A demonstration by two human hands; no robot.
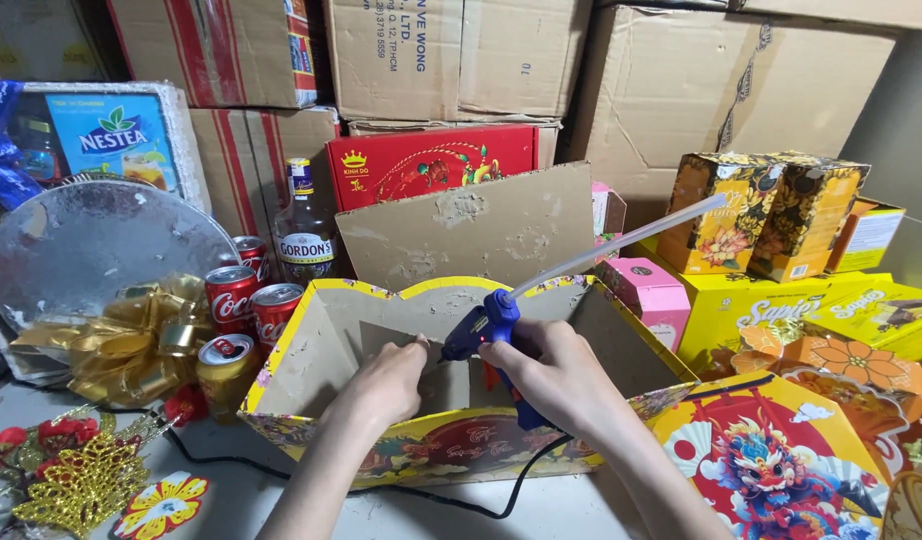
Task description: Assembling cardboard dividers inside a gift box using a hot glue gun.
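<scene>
Grey tabletop [231, 500], yellow gift box [311, 370], stacked cardboard cartons [461, 60] behind

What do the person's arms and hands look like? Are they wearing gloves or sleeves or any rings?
Both are bare. The left hand and right hand have no gloves, and no rings or bracelets show. The forearms are uncovered as far as the picture's bottom edge, so no sleeves, watch or markings can be seen. The arms look slim, with short fingernails.

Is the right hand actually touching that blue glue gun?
Touching. The head view shows the right hand wrapped around the blue glue gun's handle, fingers closed on it.
</scene>
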